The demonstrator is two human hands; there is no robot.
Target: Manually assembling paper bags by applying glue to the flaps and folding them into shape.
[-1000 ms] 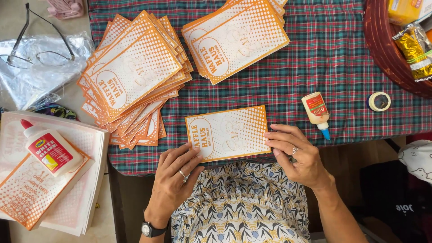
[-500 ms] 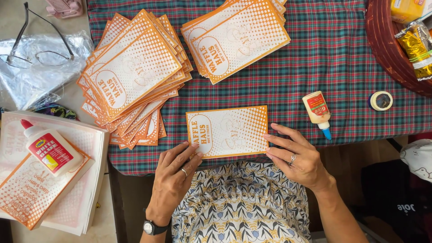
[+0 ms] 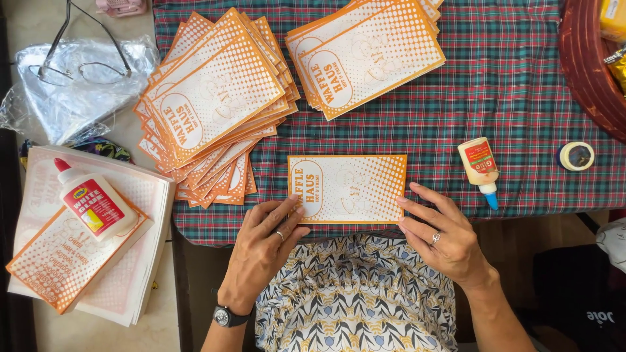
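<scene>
A single orange-and-white printed paper bag (image 3: 347, 188) lies flat on the plaid tablecloth (image 3: 508, 98) near its front edge. My left hand (image 3: 265, 246) touches the bag's lower left corner with its fingertips, fingers spread; it wears a ring and a wristwatch. My right hand (image 3: 443, 236) presses fingertips against the bag's right edge, also with a ring. Neither hand grips anything. A small glue bottle (image 3: 479, 165) with a blue tip lies just right of the bag.
Two fanned stacks of the same bags (image 3: 212, 104) (image 3: 365, 52) lie behind. A roll of tape (image 3: 576, 156) and a red basket (image 3: 587, 65) sit at the right. At the left are a large glue bottle (image 3: 91, 203) on paper sheets, eyeglasses (image 3: 78, 65) and foil.
Both hands have shifted slightly along the single bag's lower edge and sides, smoothing it; the bag stays flat in the same place.
</scene>
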